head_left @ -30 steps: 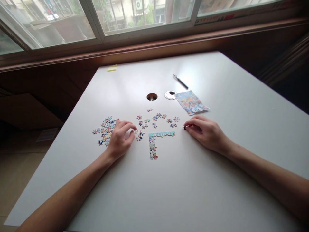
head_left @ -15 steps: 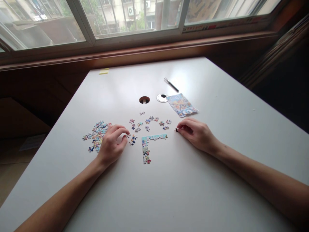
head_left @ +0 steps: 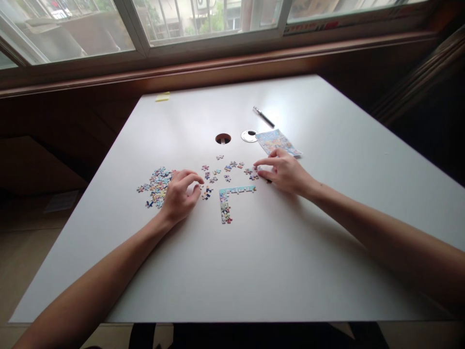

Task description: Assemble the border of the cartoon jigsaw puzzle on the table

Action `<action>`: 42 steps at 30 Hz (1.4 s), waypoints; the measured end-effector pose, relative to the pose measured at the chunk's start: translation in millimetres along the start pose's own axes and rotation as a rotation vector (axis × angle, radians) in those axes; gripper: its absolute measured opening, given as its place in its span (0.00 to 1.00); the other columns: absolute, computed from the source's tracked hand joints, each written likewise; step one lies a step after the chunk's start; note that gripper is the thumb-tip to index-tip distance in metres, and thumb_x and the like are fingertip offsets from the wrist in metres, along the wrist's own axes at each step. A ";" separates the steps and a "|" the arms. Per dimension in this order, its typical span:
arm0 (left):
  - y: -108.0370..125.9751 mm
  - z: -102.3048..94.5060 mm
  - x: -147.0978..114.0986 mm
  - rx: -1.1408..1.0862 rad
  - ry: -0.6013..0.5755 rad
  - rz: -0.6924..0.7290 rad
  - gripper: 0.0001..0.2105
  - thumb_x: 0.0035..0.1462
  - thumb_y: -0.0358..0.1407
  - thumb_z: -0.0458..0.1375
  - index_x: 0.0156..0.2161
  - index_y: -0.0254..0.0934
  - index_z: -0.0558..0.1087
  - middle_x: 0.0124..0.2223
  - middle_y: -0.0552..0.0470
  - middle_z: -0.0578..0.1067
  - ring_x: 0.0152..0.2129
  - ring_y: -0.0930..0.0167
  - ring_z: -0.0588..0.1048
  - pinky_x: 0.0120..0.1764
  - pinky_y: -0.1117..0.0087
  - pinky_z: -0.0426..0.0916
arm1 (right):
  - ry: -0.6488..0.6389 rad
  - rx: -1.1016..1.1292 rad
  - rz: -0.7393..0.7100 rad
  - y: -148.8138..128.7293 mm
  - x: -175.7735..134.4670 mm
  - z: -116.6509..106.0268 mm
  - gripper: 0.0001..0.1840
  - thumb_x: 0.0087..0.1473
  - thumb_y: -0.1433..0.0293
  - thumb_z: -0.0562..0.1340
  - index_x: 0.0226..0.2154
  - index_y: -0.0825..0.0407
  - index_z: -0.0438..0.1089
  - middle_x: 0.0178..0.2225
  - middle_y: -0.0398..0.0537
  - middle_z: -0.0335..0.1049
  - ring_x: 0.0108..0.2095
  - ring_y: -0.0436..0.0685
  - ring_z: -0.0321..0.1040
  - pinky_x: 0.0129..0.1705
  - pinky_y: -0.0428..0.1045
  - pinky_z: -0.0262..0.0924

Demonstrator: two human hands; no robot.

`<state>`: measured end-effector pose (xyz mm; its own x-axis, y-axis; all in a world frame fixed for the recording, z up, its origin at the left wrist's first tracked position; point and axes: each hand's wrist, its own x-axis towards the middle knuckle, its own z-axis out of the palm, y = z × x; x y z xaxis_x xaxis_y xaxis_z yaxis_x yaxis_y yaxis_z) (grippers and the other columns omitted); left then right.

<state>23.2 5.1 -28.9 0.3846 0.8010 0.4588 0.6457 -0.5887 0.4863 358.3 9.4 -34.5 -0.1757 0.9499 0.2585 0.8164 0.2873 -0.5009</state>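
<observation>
An L-shaped strip of joined jigsaw pieces (head_left: 223,206) lies on the white table, a light blue edge along its top. My right hand (head_left: 285,172) is above and right of it, thumb and forefinger apart around a loose puzzle piece (head_left: 258,168); I cannot tell whether they touch it. Below that hand lies a dark puzzle piece (head_left: 269,181). My left hand (head_left: 180,195) rests beside the heap of puzzle pieces (head_left: 160,183), fingers curved and apart from the thumb, partly covering the heap. Near its fingertips are dark blue puzzle pieces (head_left: 207,193).
Several loose pieces (head_left: 228,168) are scattered beyond the strip. Farther back are a round table hole (head_left: 223,139), a ring-shaped cover (head_left: 249,136), a pen (head_left: 264,117) and a picture sheet (head_left: 278,140) partly behind my right hand. A yellow sticky note (head_left: 162,97) marks the far left corner.
My right hand has let go of the dark puzzle piece and moved left and forward to the loose pieces. My left hand stays by the heap. The whole view has shifted with the head.
</observation>
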 end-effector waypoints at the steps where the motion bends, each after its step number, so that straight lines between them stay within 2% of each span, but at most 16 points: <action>1: -0.1 0.2 -0.3 0.001 0.003 -0.004 0.07 0.58 0.27 0.55 0.35 0.39 0.75 0.41 0.50 0.76 0.43 0.64 0.73 0.53 0.58 0.65 | -0.017 0.010 -0.005 0.7 4.0 0.6 0.12 0.56 0.59 0.64 0.39 0.46 0.79 0.40 0.50 0.63 0.31 0.53 0.65 0.40 0.54 0.66; 4: 0.2 0.6 -1.0 0.008 0.005 -0.007 0.07 0.58 0.27 0.55 0.36 0.39 0.75 0.41 0.50 0.76 0.43 0.65 0.73 0.53 0.58 0.66 | -0.034 -0.003 -0.033 3.5 13.4 1.0 0.11 0.53 0.59 0.66 0.30 0.50 0.77 0.39 0.52 0.66 0.35 0.57 0.66 0.39 0.56 0.65; 8: 1.3 0.8 -1.2 0.010 0.016 0.013 0.07 0.58 0.27 0.55 0.35 0.39 0.75 0.41 0.50 0.76 0.43 0.65 0.73 0.52 0.59 0.66 | -0.108 -0.015 -0.027 5.7 21.9 -1.8 0.08 0.52 0.63 0.66 0.35 0.48 0.77 0.34 0.50 0.71 0.31 0.57 0.67 0.38 0.56 0.64; 11: 1.1 1.2 -1.3 0.012 0.026 0.027 0.07 0.58 0.27 0.55 0.35 0.39 0.75 0.41 0.50 0.76 0.43 0.64 0.73 0.52 0.59 0.66 | -0.105 -0.060 -0.026 6.5 28.3 -5.1 0.07 0.49 0.63 0.68 0.30 0.48 0.77 0.32 0.50 0.72 0.30 0.56 0.67 0.36 0.56 0.64; 15: -1.1 1.7 -1.5 0.012 0.050 0.057 0.07 0.57 0.27 0.55 0.35 0.39 0.75 0.41 0.50 0.76 0.42 0.64 0.73 0.50 0.59 0.67 | -0.090 -0.029 0.023 -4.3 28.9 -11.9 0.11 0.44 0.61 0.71 0.26 0.49 0.74 0.28 0.49 0.73 0.28 0.55 0.66 0.31 0.54 0.64; 17: -0.6 1.3 -1.7 -0.003 0.065 0.087 0.08 0.58 0.27 0.55 0.35 0.39 0.75 0.41 0.50 0.76 0.42 0.65 0.73 0.50 0.60 0.68 | -0.088 0.131 0.104 -21.6 21.6 -14.8 0.12 0.44 0.61 0.72 0.28 0.50 0.73 0.28 0.48 0.74 0.27 0.54 0.66 0.29 0.53 0.64; 19: 3.8 0.2 -2.5 -0.051 0.076 0.143 0.08 0.58 0.27 0.56 0.35 0.39 0.76 0.40 0.50 0.77 0.41 0.66 0.74 0.48 0.61 0.69 | -0.191 0.433 0.197 -46.2 10.1 -15.5 0.13 0.49 0.60 0.70 0.35 0.49 0.75 0.28 0.47 0.75 0.26 0.53 0.68 0.28 0.53 0.65; 22: 19.5 -3.1 -5.7 -0.170 0.055 0.232 0.08 0.59 0.28 0.57 0.37 0.40 0.77 0.39 0.50 0.79 0.39 0.67 0.75 0.46 0.62 0.71 | -0.352 0.839 0.237 -85.8 -7.3 -12.5 0.16 0.49 0.60 0.71 0.37 0.52 0.75 0.31 0.49 0.78 0.32 0.55 0.74 0.37 0.55 0.70; 25: 39.0 -6.6 -10.8 -0.256 0.038 0.247 0.07 0.59 0.31 0.60 0.42 0.40 0.77 0.39 0.50 0.80 0.37 0.68 0.76 0.44 0.62 0.72 | -0.432 1.028 0.303 -113.8 -16.9 -8.4 0.18 0.46 0.61 0.74 0.36 0.53 0.73 0.32 0.50 0.79 0.36 0.58 0.77 0.39 0.55 0.71; 27: 48.0 -8.0 -13.8 -0.275 0.037 0.229 0.09 0.58 0.33 0.62 0.44 0.40 0.76 0.38 0.50 0.80 0.37 0.68 0.76 0.43 0.63 0.73 | -0.482 1.054 0.319 -123.2 -18.5 -6.7 0.18 0.46 0.60 0.74 0.35 0.53 0.72 0.33 0.51 0.80 0.37 0.59 0.77 0.37 0.53 0.71; 30: 52.2 -8.6 -16.0 -0.272 0.045 0.202 0.08 0.57 0.37 0.65 0.42 0.40 0.76 0.37 0.50 0.80 0.36 0.67 0.76 0.41 0.64 0.73 | -0.519 1.039 0.319 -127.5 -17.9 -5.0 0.18 0.47 0.59 0.73 0.33 0.53 0.70 0.34 0.51 0.80 0.36 0.58 0.77 0.37 0.52 0.70; 42: 42.6 -4.9 -17.0 -0.296 0.053 0.205 0.08 0.57 0.37 0.66 0.41 0.40 0.77 0.36 0.51 0.81 0.35 0.69 0.76 0.42 0.65 0.73 | -0.567 1.002 0.290 -123.8 -18.0 -2.9 0.15 0.53 0.59 0.69 0.36 0.53 0.69 0.32 0.51 0.80 0.36 0.59 0.78 0.38 0.52 0.69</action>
<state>41.0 -34.0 -12.4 0.4462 0.6611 0.6032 0.3368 -0.7485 0.5712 262.0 -43.7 25.3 -0.4797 0.8417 -0.2479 0.1160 -0.2192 -0.9688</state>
